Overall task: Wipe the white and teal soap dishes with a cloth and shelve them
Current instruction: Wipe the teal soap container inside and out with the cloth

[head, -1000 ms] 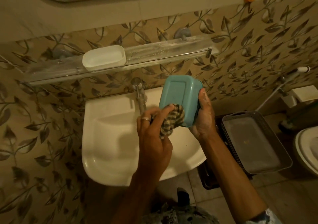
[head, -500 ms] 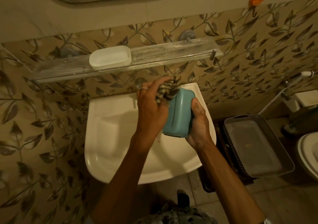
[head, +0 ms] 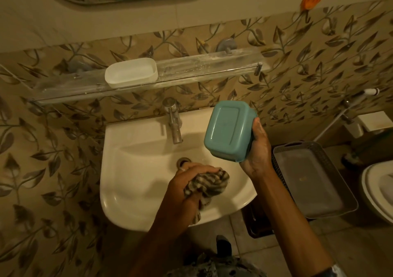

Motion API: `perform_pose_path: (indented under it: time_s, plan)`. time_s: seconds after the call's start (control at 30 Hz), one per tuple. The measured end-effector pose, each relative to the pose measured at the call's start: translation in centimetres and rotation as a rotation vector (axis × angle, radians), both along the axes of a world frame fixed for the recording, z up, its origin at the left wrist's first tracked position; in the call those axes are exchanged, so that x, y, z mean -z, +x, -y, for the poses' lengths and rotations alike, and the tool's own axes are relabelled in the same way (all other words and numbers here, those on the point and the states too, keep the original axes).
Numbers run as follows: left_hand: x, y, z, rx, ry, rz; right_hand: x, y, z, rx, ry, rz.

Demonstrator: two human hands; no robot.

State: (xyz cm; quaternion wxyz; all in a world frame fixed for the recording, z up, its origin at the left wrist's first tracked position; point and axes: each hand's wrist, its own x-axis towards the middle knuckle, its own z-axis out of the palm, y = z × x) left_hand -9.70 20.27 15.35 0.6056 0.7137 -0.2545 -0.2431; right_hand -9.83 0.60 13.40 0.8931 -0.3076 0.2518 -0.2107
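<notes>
Right hand (head: 256, 147) grips the teal soap dish (head: 228, 131), underside up, above the sink's (head: 131, 170) right rim. Left hand (head: 187, 184) clutches the striped cloth (head: 209, 184) below it. The white soap dish (head: 131, 72) sits on the shelf (head: 202, 68).

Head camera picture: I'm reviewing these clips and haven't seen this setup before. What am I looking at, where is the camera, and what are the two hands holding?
There is no machine here. A person wears one wide-angle camera on the head, looking down over a white ceramic washbasin with a metal tap. The right hand holds a teal plastic soap dish with its underside facing the camera. The left hand grips a bunched striped cloth over the basin, apart from the dish. A white plastic soap dish sits on the clear wall shelf above the tap. A grey plastic basket stands to the right, beside part of a white toilet.
</notes>
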Motion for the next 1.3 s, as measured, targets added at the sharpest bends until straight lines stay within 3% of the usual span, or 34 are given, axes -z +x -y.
perform_pose_path:
  time_s: [0.23, 0.4, 0.5, 0.57, 0.63, 0.73, 0.8, 0.83, 1.0, 1.07, 1.13, 1.23, 1.3]
  plan:
    - [-0.8, 3.2, -0.8, -0.463, -0.031, -0.086, -0.6, -0.1, -0.1, -0.020, -0.075, 0.003]
    - [-2.3, 4.9, -0.6, -0.454, -0.029, 0.065, -0.6, -0.3, -0.7, -0.042, -0.243, -0.013]
    - [-2.4, 4.8, 0.7, -0.404, 0.060, 0.199, -1.1, -0.3, -1.6, -0.087, -0.564, -0.109]
    - [-1.9, 4.2, 1.5, -0.371, 0.152, 0.177, -1.6, -0.4, -2.4, -0.130, -0.868, -0.110]
    - [-1.5, 3.4, 2.0, -0.348, 0.128, -0.029, -1.5, -0.7, -3.1, -0.160, -1.268, -0.026]
    - [-1.0, 3.3, 2.0, -0.306, -0.139, -0.555, -1.5, -1.0, -3.4, -0.166, -1.844, -0.054]
    - [-0.6, 3.6, 1.4, -0.287, -0.232, -0.769, -1.7, -1.3, -3.4, -0.245, -2.015, -0.068]
    - [-0.4, 3.9, 1.1, -0.265, -0.216, -0.777, -1.7, -1.5, -3.4, -0.295, -2.074, -0.056]
    - [0.2, 4.2, 0.6, -0.297, -0.027, -0.548, -1.2, -2.3, -4.1, -0.471, -2.220, 0.006]
    - [0.5, 4.2, 0.4, -0.284, -0.044, -0.569, -0.6, -2.6, -4.0, -0.368, -2.217, 0.043]
    - [0.5, 4.2, 0.2, -0.263, -0.095, -0.623, -0.1, -3.3, -3.6, -0.163, -2.054, 0.029]
    - [0.5, 4.5, -0.4, -0.260, -0.154, -0.675, -0.2, -3.6, -2.6, 0.090, -1.342, -0.135]
    - [0.6, 4.7, -0.8, -0.226, -0.160, -0.637, -0.4, -3.3, -1.6, -0.032, -0.740, -0.251]
